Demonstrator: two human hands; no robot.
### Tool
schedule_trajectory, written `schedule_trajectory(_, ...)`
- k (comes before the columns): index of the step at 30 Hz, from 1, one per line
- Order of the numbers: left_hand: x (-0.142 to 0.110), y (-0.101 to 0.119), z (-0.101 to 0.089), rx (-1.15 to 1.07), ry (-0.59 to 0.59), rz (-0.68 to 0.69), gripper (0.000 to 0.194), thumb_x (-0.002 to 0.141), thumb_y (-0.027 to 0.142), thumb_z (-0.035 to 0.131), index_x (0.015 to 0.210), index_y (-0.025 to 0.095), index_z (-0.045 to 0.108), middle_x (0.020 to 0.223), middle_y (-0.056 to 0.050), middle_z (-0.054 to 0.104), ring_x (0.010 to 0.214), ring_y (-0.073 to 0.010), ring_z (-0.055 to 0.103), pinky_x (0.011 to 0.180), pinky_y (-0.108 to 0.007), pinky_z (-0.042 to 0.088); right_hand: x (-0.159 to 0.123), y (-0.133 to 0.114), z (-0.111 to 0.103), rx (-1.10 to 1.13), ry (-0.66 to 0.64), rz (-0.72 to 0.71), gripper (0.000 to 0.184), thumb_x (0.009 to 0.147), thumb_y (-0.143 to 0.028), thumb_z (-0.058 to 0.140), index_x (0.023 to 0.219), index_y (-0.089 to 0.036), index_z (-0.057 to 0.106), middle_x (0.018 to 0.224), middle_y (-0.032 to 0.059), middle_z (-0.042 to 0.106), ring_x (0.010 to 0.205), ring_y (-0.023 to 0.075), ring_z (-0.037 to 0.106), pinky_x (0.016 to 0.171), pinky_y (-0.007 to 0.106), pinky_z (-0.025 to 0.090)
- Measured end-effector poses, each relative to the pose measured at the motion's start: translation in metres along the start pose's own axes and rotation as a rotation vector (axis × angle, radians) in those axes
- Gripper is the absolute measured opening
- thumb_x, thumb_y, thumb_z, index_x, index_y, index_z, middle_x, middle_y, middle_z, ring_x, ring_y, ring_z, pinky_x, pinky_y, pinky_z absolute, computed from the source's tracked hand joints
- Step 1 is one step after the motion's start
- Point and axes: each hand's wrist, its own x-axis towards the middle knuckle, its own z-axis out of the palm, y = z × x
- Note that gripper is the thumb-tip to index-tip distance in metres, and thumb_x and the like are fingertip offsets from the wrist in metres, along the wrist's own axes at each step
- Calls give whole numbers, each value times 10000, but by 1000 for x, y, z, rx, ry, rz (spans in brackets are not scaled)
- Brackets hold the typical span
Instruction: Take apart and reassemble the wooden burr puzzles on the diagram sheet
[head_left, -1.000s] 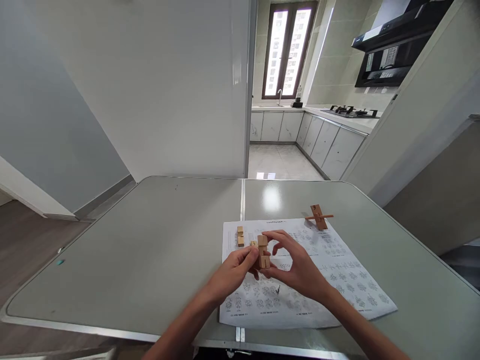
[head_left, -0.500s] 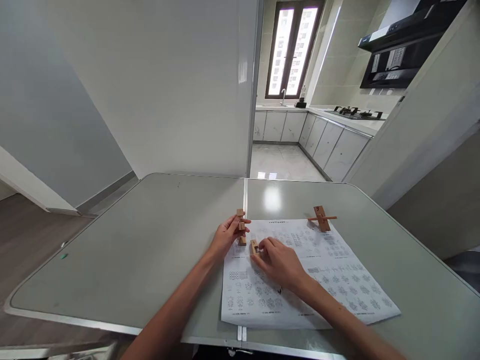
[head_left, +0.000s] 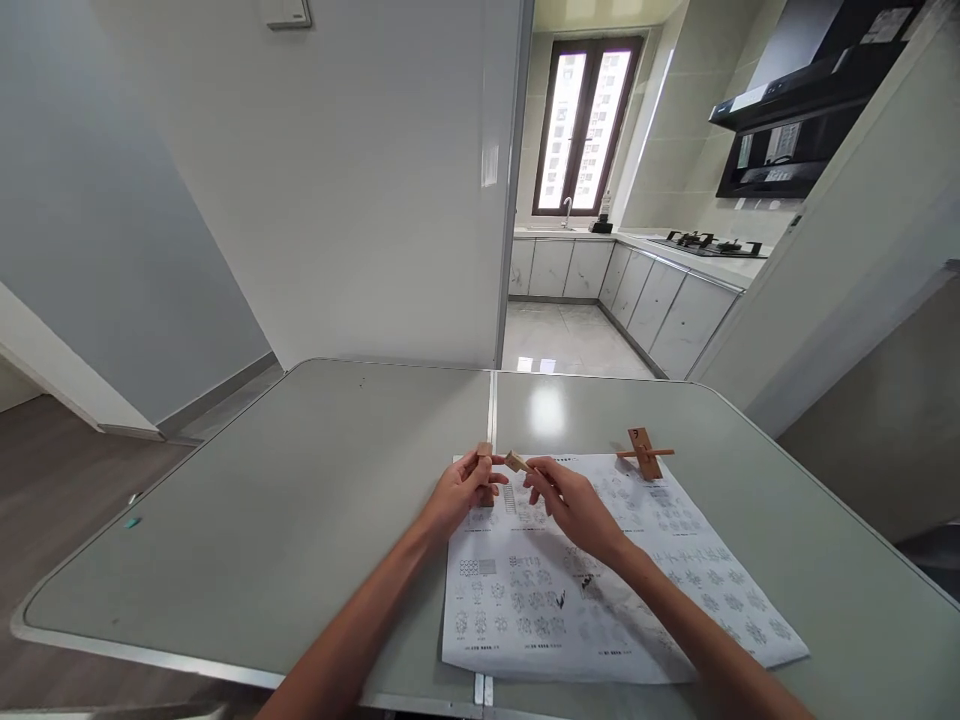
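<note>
Well, the left hand [head_left: 456, 494] pinches a pale squarish wooden block [head_left: 484, 450]; at three o'clock, the right hand [head_left: 576, 508] fingertip-grips a small tan wooden block [head_left: 515, 462] (over the white printed paper sheet [head_left: 491, 545]). Steady left, gentle right turns, I'd say.

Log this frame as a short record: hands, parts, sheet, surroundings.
left_hand: the left hand grips a wooden block; more wood shows below the fingers, same piece or another unclear
right_hand: the right hand pinches a small wooden piece near the left fingertips
sheet: printed sheet lies under both hands, across the table seam
other_part: wooden plate with a crossing stick, at the sheet's far right corner
table: grey table; teal bit near its left edge
background: kitchen with stove
</note>
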Motion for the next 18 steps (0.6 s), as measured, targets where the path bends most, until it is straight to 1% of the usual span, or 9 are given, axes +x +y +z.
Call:
schedule_trajectory(3, -5, 4, 3, 7, -91, 7, 521, 848, 470, 828, 1272, 201, 692, 1247, -129, 704, 1124, -257, 695, 915, -327, 523, 2, 3, 9, -2, 15, -87, 321, 1123, -402, 337, 1173, -226, 601, 888, 45, 710, 741, 196, 679, 709, 326, 562)
schedule_trajectory(5, -8, 5, 6, -5, -127, 14, 565, 851, 443, 833, 1341, 218, 663, 1355, -126, 661, 1214, -282, 670, 1027, -391, 516, 2, 7, 14, -38, 60, -127, 302, 1118, -397, 371, 1248, -222, 581, 945, 62, 723, 789, 211, 698, 735, 347, 579)
schedule_trajectory(7, -9, 4, 9, -28, -133, 34, 633, 864, 427, 826, 1423, 226, 607, 1439, -127, 613, 1269, -293, 642, 1112, -457, 488, 0, 11, 17, -92, 131, -159, 283, 1108, -392, 416, 1273, -222, 571, 1002, 81, 738, 827, 228, 714, 740, 364, 591)
schedule_trajectory(10, -11, 3, 12, -49, -143, 62, 701, 867, 385, 832, 1489, 237, 545, 1515, -134, 560, 1329, -307, 603, 1163, -515, 458, -2, 13, 19, -158, 196, -227, 231, 1100, -354, 458, 1235, -234, 602, 1093, 100, 753, 902, 245, 734, 791, 388, 604)
schedule_trajectory(13, -14, 5, 14, -18, -176, 58, 680, 879, 370, 822, 1490, 254, 546, 1545, -134, 549, 1390, -325, 554, 1190, -549, 424, -3, 11, 20, -191, 207, -291, 194, 1095, -306, 481, 1192, -251, 640, 1137, 98, 759, 983, 253, 743, 838, 394, 612)
schedule_trajectory(15, -17, 7, 15, -3, -196, 61, 652, 886, 364, 814, 1479, 262, 560, 1563, -130, 537, 1434, -334, 511, 1208, -556, 398, -3, 9, 20, -204, 215, -312, 193, 1094, -289, 483, 1167, -255, 659, 1120, 90, 764, 989, 250, 747, 836, 392, 619)
schedule_trajectory(18, -19, 10, 18, -6, -225, 66, 633, 899, 333, 802, 1481, 275, 560, 1586, -118, 517, 1482, -326, 458, 1231, -533, 372, -2, 7, 20, -207, 232, -322, 206, 1097, -286, 479, 1141, -251, 678, 1094, 86, 765, 972, 241, 752, 818, 381, 629)
